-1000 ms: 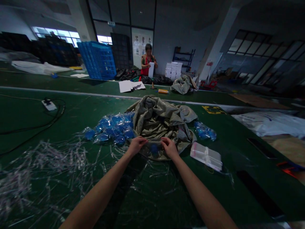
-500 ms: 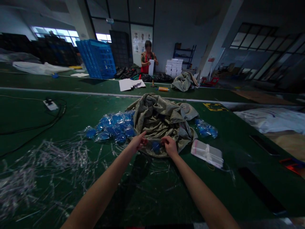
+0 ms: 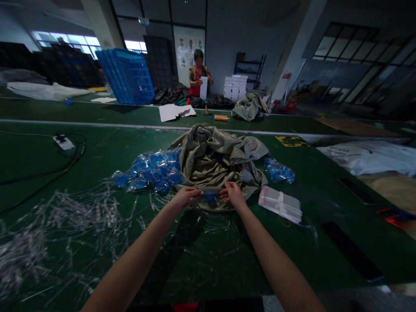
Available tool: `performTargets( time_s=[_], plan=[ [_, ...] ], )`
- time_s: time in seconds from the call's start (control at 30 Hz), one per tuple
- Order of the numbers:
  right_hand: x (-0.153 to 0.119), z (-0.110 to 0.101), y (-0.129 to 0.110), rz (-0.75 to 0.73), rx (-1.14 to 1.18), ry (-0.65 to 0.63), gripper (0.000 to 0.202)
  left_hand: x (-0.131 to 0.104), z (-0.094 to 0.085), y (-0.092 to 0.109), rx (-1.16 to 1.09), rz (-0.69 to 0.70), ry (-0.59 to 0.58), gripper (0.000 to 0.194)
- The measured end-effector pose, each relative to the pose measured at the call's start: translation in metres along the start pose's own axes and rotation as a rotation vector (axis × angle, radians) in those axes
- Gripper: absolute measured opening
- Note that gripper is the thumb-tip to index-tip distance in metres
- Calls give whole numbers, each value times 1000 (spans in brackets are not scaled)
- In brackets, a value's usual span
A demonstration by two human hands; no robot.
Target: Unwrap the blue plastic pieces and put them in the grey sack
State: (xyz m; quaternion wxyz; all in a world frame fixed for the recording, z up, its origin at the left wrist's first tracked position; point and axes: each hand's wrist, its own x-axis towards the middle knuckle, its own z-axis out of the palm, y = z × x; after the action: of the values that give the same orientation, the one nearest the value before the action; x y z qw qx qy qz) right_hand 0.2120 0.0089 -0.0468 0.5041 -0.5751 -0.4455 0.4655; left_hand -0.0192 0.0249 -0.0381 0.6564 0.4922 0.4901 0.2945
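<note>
Between my two hands a small clear plastic bag (image 3: 211,191) with a blue piece inside is stretched sideways, over the near edge of a crumpled grey-green cloth sack (image 3: 208,167). My left hand (image 3: 186,197) pinches the bag's left end with thumb and forefinger. At its right end are the bent fingers of my right hand (image 3: 233,194), closed on the bag with one finger raised. To the left of the sack lies a heap of bagged blue pieces (image 3: 154,170). A few more bagged blue pieces (image 3: 279,170) rest to its right.
A tied stack of clear bags (image 3: 280,204) lies at the right, with a dark phone-like slab (image 3: 352,250) beyond. Torn plastic strips (image 3: 81,216) cover the left of the green table. A power strip (image 3: 63,142), blue crates (image 3: 125,77) and a co-worker (image 3: 199,76) are farther off.
My left hand has closed from spread fingers to a pinch on the bag's left end. The bag now shows stretched between both hands. The view has shifted slightly.
</note>
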Motion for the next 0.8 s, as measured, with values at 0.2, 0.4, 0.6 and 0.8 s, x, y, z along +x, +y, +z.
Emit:
performTargets(
  time_s=[0.2, 0.4, 0.6, 0.8],
  plan=[
    [-10, 5, -5, 106, 144, -104, 45, -9, 3, 0, 85, 24, 27, 47],
    [-19, -1, -4, 95, 214, -163, 51, -14, 4, -2, 177, 38, 33, 50],
    [-18, -6, 1, 87, 208, -167, 57, -12, 6, -5, 245, 74, -11, 52],
    [-15, -8, 11, 61, 172, -185, 60, -7, 6, -11, 356, 132, 28, 49]
  ],
)
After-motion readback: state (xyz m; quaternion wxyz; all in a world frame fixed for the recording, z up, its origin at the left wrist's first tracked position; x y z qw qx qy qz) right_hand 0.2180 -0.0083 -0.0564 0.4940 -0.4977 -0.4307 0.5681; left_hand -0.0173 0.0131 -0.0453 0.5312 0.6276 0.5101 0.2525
